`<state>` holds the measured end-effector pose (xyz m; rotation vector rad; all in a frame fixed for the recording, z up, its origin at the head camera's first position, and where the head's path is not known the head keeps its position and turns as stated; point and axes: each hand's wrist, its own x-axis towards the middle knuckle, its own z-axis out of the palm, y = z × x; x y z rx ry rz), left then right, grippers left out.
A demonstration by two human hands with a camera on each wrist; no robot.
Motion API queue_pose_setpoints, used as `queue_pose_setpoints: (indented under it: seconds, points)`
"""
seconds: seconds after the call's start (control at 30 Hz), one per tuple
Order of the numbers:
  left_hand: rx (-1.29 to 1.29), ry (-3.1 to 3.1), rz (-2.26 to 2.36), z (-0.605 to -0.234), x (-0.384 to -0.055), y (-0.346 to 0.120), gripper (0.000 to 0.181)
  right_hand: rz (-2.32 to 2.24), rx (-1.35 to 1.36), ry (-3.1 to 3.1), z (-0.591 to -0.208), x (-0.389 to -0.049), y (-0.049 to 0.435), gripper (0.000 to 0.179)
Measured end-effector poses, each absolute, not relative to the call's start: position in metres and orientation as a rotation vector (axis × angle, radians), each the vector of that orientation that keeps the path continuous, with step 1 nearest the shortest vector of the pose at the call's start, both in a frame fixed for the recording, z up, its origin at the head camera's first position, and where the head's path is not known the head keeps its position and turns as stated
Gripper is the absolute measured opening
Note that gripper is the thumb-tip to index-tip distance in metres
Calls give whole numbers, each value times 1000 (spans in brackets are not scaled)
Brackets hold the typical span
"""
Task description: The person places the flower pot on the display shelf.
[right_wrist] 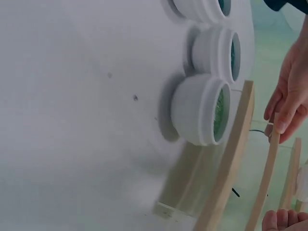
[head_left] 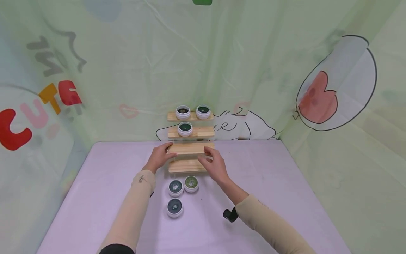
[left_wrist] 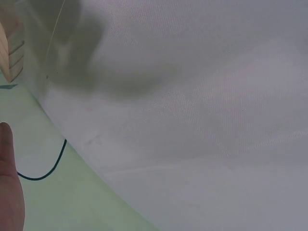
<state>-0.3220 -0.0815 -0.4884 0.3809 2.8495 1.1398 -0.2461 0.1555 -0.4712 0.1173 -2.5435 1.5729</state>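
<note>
A wooden tiered stand (head_left: pixel 191 132) has several boards on clear supports. At its second-lowest board (head_left: pixel 187 148), my left hand (head_left: pixel 159 156) pinches the left end between thumb and fingers; the right wrist view shows this grip too. My right hand (head_left: pixel 216 165) is at that board's right end, fingers loosely bent and thumb apart; whether it touches the wood is unclear. White round jars with dark contents sit on the upper tiers: a left jar (head_left: pixel 183 112) and a right jar (head_left: pixel 203 112) on top, a third jar (head_left: pixel 185 129) one tier down.
Three more white jars stand on the lilac tabletop (head_left: pixel 253 183) before the stand: a mossy-green jar (head_left: pixel 191 183), a dark jar with a pale patch (head_left: pixel 176 188), and a nearer dark jar (head_left: pixel 174 207). A printed cloth (head_left: pixel 203 63) hangs behind the stand and along the sides.
</note>
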Motion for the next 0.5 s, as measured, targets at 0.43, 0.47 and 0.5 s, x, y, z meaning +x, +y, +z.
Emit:
queue_pose_setpoints:
  seconds: [0.43, 0.47, 0.5]
  points:
    - [403, 2841, 1173, -491, -323, -83, 63, 1660, 45, -2601, -504, -204, 159, 58]
    - [402, 2841, 1173, -491, -323, -83, 63, 1654, 41, -2614, -507, -202, 160, 58]
    - [403, 2842, 1173, -491, -323, -83, 63, 1649, 33, -2625, -510, -200, 160, 58]
